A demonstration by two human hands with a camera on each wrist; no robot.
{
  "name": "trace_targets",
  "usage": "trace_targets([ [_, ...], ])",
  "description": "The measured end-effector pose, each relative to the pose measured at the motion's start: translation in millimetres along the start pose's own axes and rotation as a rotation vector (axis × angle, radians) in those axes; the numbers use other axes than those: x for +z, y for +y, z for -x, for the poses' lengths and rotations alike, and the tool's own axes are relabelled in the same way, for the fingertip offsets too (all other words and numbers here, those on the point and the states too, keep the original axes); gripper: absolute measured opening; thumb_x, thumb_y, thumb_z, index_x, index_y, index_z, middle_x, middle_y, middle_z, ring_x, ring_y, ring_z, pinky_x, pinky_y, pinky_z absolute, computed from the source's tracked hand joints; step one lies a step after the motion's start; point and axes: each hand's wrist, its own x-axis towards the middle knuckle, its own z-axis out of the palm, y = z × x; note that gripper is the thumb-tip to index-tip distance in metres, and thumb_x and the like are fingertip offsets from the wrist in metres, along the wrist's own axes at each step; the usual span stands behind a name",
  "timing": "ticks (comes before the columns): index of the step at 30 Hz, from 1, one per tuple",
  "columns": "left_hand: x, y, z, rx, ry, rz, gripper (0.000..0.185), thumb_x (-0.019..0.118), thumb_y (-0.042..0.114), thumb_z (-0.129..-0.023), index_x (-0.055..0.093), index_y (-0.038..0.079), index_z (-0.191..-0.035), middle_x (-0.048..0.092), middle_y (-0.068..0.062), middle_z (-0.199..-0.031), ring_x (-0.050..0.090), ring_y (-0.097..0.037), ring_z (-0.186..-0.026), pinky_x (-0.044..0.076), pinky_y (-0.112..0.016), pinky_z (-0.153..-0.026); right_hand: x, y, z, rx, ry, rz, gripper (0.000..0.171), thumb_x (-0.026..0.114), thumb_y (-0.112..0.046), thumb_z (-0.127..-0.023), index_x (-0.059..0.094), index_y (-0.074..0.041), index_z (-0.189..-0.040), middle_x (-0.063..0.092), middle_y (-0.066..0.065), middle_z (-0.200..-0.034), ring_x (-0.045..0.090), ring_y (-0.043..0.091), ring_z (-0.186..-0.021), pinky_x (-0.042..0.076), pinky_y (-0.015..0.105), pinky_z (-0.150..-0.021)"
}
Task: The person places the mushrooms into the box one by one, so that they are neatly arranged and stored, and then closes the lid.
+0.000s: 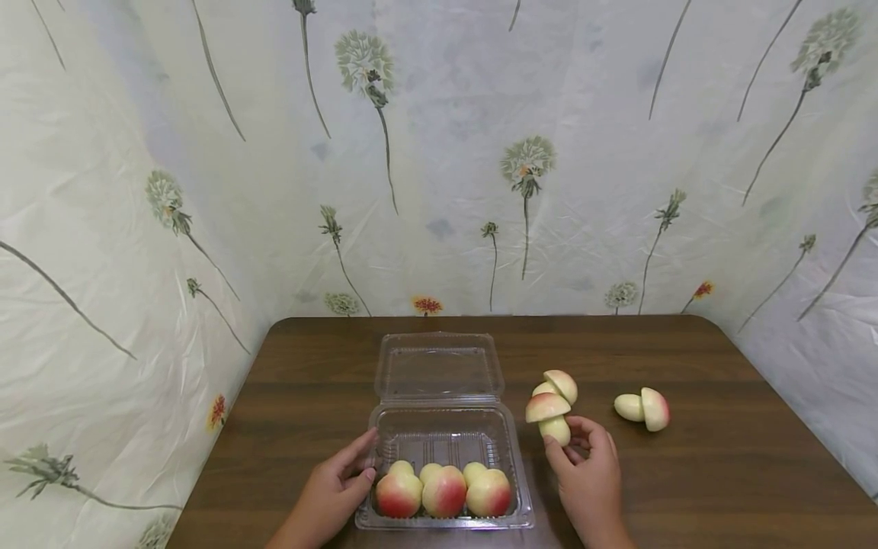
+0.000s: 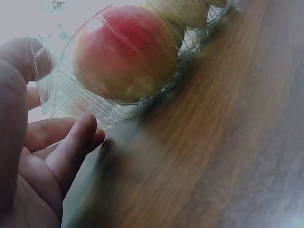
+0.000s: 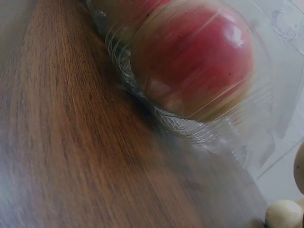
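Note:
In the head view my left hand point(image 1: 334, 484) is at the left side of an open clear plastic container point(image 1: 446, 412), thumb and fingers holding its rim. Three mushrooms with red-and-cream caps lie in a row along its near side, including a middle mushroom point(image 1: 444, 492). The left wrist view shows the fingertips at the container's corner, by a red-capped mushroom point(image 2: 126, 52). To the right, my right hand point(image 1: 590, 473) pinches the pale stem of another mushroom point(image 1: 547, 409), cap up. It overlaps a mushroom point(image 1: 562, 383) behind it.
Another mushroom point(image 1: 642, 409) lies on its side on the brown wooden table point(image 1: 713, 473), right of my right hand. The container's hinged lid point(image 1: 439, 366) lies folded back away from me. Dandelion-printed cloth point(image 1: 439, 152) hangs behind the table and at both sides.

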Motion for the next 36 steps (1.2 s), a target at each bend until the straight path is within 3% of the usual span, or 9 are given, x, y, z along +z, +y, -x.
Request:
trace_targets([
  [10,-1.6,4.1,0.5,-0.017,-0.010,0.018,0.056,0.065,0.013,-0.104,0.048,0.009,-0.157,0.052,-0.019,-0.156,0.065,-0.031,-0.128,0.056,-0.021,-0.093,1.2,-2.8,1.4,-0.010,-0.008,-0.014,0.039,0.081,-0.005,-0.089,0.063,-0.001,-0.124,0.056,0.010,-0.114,0.052,0.012,-0.100,0.049,0.004,-0.077],
  [36,-1.6,2.2,-0.1,-0.022,-0.015,0.020,0.056,0.066,0.012,-0.104,0.048,0.010,-0.157,0.051,-0.018,-0.157,0.066,-0.029,-0.124,0.056,-0.017,-0.090,2.8,-5.1,7.1,-0.008,-0.018,-0.052,0.039,0.081,-0.005,-0.089,0.063,-0.002,-0.124,0.055,0.008,-0.114,0.052,0.009,-0.100,0.050,0.005,-0.078],
])
